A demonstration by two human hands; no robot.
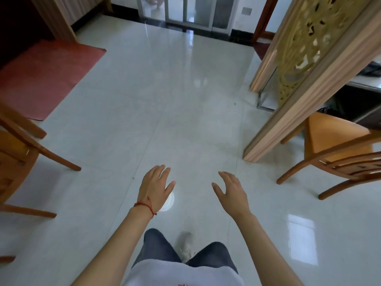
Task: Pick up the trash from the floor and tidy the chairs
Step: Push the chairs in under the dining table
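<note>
My left hand (155,185) and my right hand (232,191) hover over the glossy tile floor (165,100), both with fingers spread and holding nothing. A small white round object (169,201) lies on the floor just under my left hand, partly hidden by it. One wooden chair (338,149) stands at the right, its seat facing a table. Another wooden chair (18,147) stands at the left edge, only partly in view.
A carved wooden screen (305,65) stands on the right, its base (253,155) near the right chair. A red mat (43,77) lies at the left. Glass sliding doors (185,13) are at the far end. My legs and one shoe (186,246) show below.
</note>
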